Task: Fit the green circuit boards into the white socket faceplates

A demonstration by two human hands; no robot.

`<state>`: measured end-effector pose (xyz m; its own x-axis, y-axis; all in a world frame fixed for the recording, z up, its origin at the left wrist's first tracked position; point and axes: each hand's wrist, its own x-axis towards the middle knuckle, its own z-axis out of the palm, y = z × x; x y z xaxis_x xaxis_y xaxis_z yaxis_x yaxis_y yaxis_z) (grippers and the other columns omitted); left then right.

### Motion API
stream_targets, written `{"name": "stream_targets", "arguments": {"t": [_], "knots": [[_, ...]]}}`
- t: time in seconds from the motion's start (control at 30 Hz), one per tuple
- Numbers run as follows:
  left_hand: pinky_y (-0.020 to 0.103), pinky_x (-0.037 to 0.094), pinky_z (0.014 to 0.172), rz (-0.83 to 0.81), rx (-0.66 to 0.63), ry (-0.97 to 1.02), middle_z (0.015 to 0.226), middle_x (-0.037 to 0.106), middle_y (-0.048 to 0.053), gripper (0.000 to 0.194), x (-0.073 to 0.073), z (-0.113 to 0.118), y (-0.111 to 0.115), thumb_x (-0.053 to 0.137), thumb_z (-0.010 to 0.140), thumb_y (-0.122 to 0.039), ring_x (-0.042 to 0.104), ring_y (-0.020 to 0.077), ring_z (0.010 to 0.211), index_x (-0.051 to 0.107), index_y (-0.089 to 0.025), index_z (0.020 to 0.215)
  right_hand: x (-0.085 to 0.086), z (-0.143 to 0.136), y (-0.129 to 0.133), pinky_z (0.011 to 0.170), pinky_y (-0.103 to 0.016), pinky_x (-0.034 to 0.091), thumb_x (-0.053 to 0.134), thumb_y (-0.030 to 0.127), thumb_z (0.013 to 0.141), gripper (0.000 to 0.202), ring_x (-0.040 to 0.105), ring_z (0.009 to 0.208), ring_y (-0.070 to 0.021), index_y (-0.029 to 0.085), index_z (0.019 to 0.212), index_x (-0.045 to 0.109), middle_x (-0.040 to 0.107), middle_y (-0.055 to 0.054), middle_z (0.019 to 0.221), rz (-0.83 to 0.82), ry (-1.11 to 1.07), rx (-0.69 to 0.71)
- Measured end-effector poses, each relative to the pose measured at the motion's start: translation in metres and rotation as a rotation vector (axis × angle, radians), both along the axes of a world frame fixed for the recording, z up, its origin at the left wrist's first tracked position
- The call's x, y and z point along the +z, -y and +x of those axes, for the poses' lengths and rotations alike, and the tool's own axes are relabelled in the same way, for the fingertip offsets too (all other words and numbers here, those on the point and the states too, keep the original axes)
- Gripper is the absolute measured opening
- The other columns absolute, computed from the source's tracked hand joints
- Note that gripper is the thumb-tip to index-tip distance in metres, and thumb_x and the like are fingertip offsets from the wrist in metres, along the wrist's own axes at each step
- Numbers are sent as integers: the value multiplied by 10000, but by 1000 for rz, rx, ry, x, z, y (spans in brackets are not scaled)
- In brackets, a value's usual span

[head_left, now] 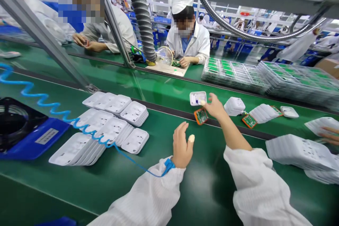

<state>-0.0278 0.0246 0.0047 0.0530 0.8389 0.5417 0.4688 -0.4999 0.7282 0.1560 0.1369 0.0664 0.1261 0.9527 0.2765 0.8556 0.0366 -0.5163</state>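
My left hand is raised over the green work surface, its fingers stretched out, holding nothing. It wears a blue wrist strap and a pale finger cot on the thumb. My right hand reaches across the dark belt edge, fingers apart, with a cot-covered tip at the lower right corner of a white plastic shell. Just below that fingertip is an orange-edged green circuit board, tilted across the belt edge. To the right stand a stack of white shells and another orange-edged board.
Stacked white covers lie at left beside a blue coiled cord and black fan. More covers are at right, near another person's hand. Clear trays stand beyond; a person works opposite.
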Motion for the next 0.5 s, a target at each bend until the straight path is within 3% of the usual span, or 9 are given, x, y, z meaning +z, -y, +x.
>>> {"name": "stream_targets", "arguments": {"t": [0.1, 0.23, 0.37, 0.5], "knots": [[445, 330, 1001, -49, -33, -27, 1301, 427, 152, 397, -5, 4, -1, 373, 897, -287, 384, 245, 1231, 364, -172, 1277, 14, 28, -15, 887, -456, 352, 549, 500, 750, 711, 427, 1109, -320, 104, 1303, 344, 428, -212, 1270, 178, 219, -183], [436, 325, 1013, -92, -104, -56, 1322, 407, 146, 410, -9, 13, 1, 378, 885, -261, 368, 242, 1240, 364, -165, 1284, -9, 73, -2, 888, -509, 310, 615, 485, 695, 751, 327, 1156, -363, 181, 1315, 319, 327, -186, 1334, 230, 383, -456], [429, 322, 1021, -122, -133, -67, 1324, 405, 141, 413, -8, 17, 4, 395, 863, -213, 363, 239, 1238, 382, -149, 1270, -43, 91, 7, 811, -433, 350, 632, 426, 683, 740, 405, 1054, -332, 174, 1310, 333, 323, -200, 1300, 134, 377, -456], [409, 318, 1030, -130, -123, -83, 1315, 411, 140, 416, -8, 13, 1, 407, 847, -172, 361, 222, 1233, 385, -134, 1261, -54, 83, 4, 780, -382, 351, 552, 408, 749, 676, 454, 989, -290, 149, 1328, 317, 304, -202, 1305, 145, 336, -385]]}}
